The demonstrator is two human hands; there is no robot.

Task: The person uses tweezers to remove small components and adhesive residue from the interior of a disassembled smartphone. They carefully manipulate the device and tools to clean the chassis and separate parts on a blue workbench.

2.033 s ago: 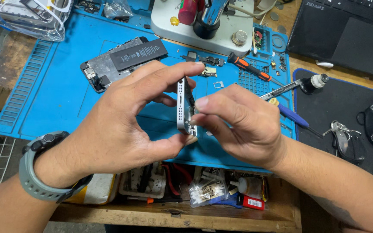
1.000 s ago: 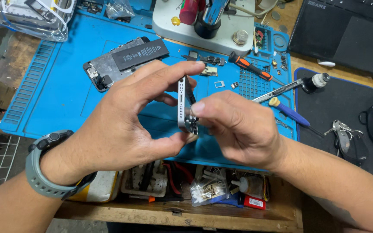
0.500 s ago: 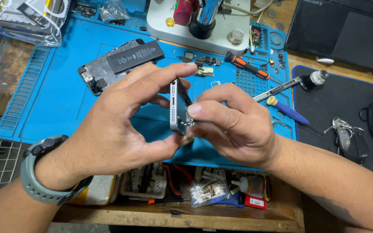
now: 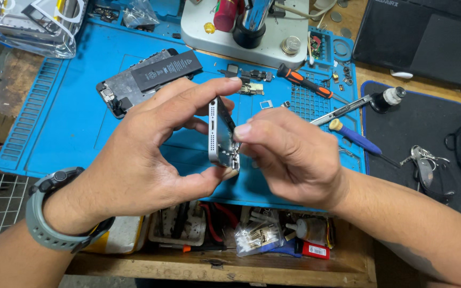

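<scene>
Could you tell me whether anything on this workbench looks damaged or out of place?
Yes: the dismantled phone with its black battery exposed lies open and askew on the blue work mat, and small loose parts are scattered near it. The left hand and right hand hold a silver phone frame edge-on.

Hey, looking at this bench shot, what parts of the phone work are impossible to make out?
- Head view: the phone frame is edge-on, so its inner face is unseen.
- What the right hand pinches against it is hidden by its fingertips.
- The left hand covers the frame's far side.
- Screws on the blue mat are too small.
</scene>
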